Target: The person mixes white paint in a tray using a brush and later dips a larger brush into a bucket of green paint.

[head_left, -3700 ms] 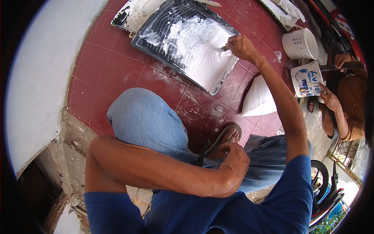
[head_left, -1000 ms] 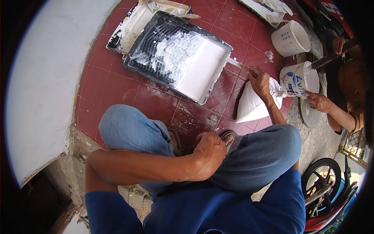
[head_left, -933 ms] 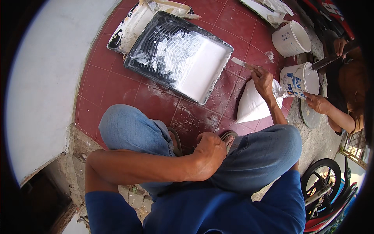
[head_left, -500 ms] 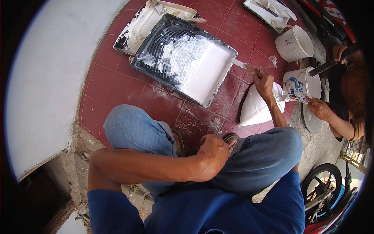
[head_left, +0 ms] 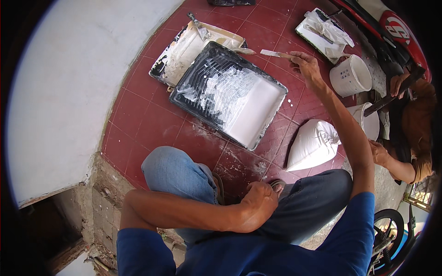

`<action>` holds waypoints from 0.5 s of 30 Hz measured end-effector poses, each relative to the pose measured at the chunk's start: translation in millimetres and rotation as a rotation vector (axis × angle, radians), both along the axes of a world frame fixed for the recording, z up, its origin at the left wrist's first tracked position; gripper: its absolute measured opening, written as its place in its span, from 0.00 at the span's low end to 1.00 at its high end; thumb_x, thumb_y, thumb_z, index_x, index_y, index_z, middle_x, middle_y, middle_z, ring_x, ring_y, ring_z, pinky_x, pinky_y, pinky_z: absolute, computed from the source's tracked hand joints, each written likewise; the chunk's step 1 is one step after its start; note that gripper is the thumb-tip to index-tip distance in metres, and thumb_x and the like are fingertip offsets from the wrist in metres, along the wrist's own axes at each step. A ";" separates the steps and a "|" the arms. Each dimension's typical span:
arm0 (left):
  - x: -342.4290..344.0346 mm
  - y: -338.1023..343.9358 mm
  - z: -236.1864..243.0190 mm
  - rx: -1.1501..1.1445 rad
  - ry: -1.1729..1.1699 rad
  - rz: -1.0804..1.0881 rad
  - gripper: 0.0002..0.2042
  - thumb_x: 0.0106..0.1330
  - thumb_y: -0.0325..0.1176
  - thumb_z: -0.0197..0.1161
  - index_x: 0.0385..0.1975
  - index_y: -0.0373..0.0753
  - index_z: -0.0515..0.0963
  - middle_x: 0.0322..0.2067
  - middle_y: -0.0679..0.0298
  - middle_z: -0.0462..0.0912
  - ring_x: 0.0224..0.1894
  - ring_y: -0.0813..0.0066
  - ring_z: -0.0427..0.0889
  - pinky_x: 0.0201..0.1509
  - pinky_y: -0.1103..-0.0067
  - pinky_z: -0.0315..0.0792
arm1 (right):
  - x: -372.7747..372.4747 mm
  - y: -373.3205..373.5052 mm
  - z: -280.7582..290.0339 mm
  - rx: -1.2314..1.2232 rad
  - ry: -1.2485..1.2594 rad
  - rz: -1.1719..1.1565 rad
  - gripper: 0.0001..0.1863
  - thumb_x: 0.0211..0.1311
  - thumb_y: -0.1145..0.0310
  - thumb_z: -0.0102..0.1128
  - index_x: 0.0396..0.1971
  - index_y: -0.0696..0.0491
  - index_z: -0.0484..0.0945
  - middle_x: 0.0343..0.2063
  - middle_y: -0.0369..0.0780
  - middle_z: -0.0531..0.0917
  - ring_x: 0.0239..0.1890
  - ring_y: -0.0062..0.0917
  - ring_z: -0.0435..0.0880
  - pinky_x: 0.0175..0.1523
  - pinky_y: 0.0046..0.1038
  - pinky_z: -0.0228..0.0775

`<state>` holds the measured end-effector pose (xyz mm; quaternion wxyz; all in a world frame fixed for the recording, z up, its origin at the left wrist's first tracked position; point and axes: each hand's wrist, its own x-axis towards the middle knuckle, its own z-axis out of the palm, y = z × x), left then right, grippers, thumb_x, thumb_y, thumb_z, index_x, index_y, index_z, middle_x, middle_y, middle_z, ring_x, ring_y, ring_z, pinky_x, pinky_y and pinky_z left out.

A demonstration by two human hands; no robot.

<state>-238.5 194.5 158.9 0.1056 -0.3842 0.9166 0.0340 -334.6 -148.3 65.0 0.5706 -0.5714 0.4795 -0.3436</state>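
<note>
My right hand [head_left: 306, 68] is closed on a flat tool [head_left: 271, 53] with a white-smeared end, held over the tiles beyond the black ridged paint tray [head_left: 182, 99]. White paint covers much of that tray and lies smooth at its right end. Behind it rests a crusted, paint-covered tray [head_left: 168, 62]. A tied white sack [head_left: 307, 147] lies under my outstretched arm. My left hand [head_left: 258, 202] is curled low between my knees, over my foot; whatever its fingers hold, if anything, is hidden.
A co-worker's hands [head_left: 380, 154] are at a white bucket [head_left: 370, 126] with a dark bar in it. Another bucket [head_left: 347, 76] and a cluttered board [head_left: 317, 37] stand farther back. A white wall [head_left: 60, 92] bounds the left; motorbikes [head_left: 386, 241] are at the right.
My right hand and the tool have risen from beside the paint tray's right edge to beyond its far side. The whole scene has shifted down in the picture. My left hand stays curled.
</note>
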 end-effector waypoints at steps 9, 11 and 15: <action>13.2 -3.4 5.1 0.035 0.067 0.192 0.06 0.44 0.36 0.53 0.21 0.43 0.69 0.18 0.71 0.65 0.22 0.80 0.65 0.24 0.82 0.56 | 100.3 -45.7 -56.4 -0.093 0.119 -0.072 0.11 0.51 0.74 0.55 0.35 0.61 0.74 0.23 0.35 0.77 0.24 0.15 0.74 0.31 0.15 0.69; 13.1 -7.2 8.5 0.101 0.073 0.201 0.06 0.44 0.35 0.53 0.21 0.43 0.69 0.18 0.70 0.66 0.22 0.80 0.66 0.24 0.82 0.57 | 114.4 -64.3 -63.3 -0.111 0.093 -0.056 0.13 0.51 0.73 0.56 0.37 0.62 0.74 0.25 0.36 0.78 0.26 0.17 0.76 0.34 0.16 0.69; 10.2 -17.1 3.0 0.291 0.153 0.236 0.06 0.44 0.34 0.53 0.23 0.41 0.69 0.19 0.67 0.68 0.23 0.78 0.69 0.23 0.82 0.61 | 132.4 -77.7 -74.6 -0.211 0.119 0.027 0.27 0.46 0.58 0.60 0.43 0.61 0.73 0.34 0.45 0.80 0.39 0.29 0.79 0.43 0.25 0.70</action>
